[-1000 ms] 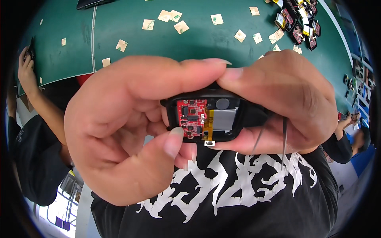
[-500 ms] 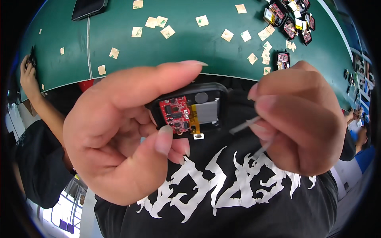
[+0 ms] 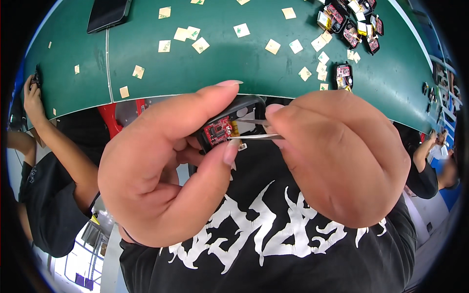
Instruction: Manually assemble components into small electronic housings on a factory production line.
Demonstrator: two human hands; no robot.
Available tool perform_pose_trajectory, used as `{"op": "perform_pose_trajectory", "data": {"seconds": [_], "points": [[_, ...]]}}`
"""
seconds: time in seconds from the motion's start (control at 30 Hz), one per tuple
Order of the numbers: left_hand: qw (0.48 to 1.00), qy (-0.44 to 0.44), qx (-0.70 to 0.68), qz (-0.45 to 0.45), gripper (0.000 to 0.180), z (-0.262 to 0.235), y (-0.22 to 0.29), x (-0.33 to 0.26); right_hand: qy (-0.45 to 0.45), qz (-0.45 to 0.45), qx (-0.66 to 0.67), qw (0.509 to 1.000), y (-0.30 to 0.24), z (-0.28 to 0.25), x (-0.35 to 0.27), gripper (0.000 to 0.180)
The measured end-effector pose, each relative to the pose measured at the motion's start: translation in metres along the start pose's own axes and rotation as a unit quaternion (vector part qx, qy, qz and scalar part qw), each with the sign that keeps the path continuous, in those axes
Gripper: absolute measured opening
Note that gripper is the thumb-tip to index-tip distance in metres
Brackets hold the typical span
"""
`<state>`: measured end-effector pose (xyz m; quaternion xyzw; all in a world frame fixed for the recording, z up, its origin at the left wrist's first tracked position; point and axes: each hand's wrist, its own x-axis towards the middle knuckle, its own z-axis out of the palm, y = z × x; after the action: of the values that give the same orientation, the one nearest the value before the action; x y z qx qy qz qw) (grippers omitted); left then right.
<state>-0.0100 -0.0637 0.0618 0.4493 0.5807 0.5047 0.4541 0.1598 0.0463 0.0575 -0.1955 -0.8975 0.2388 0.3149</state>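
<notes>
Between its thumb and fingers, my left hand grips a small black device housing, held tilted in front of my chest. Inside the housing sits a red circuit board, with a yellow-orange flex cable beside it. My right hand pinches metal tweezers. Their two tips are apart and reach over the board and the cable; whether they touch either one I cannot tell. My right fingers and the tweezers partly cover the grey component in the housing's right half.
On the green table lie several small cream adhesive squares and a black phone-like device. Similar open housings are heaped at the far right, with a single one nearer. Co-workers' arms show at both sides.
My right hand has moved left, bringing the tweezers from beside the housing to over its board. The housing has tilted more and shifted slightly left.
</notes>
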Motion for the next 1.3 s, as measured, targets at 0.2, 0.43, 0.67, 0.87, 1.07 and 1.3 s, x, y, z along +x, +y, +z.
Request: {"op": "perform_pose_trajectory", "data": {"seconds": [0.2,0.43,0.67,0.87,1.07,1.3], "points": [[0.996,-0.008,-0.055,-0.070,0.039,-0.004,0.004,-0.002,-0.144,0.006,0.122,0.982,0.013,-0.023,0.005,0.036],[0.970,0.018,-0.154,-0.188,0.039,-0.003,0.008,-0.001,-0.152,0.011,0.163,0.975,0.020,-0.023,0.002,0.029],[0.966,0.044,-0.135,-0.218,0.032,0.000,-0.006,0.000,-0.188,0.005,0.120,0.975,0.021,-0.011,0.002,0.027],[0.970,0.036,-0.117,-0.209,0.030,0.005,-0.006,0.004,-0.127,-0.056,-0.059,0.989,0.004,-0.016,0.003,0.028],[0.982,0.080,-0.069,-0.154,0.042,0.000,-0.013,0.007,-0.095,-0.020,-0.138,0.986,-0.002,-0.020,-0.006,0.033],[0.970,0.018,-0.142,-0.198,0.050,-0.005,0.005,0.009,-0.097,-0.103,-0.005,0.990,0.004,-0.022,0.007,0.033]]}}
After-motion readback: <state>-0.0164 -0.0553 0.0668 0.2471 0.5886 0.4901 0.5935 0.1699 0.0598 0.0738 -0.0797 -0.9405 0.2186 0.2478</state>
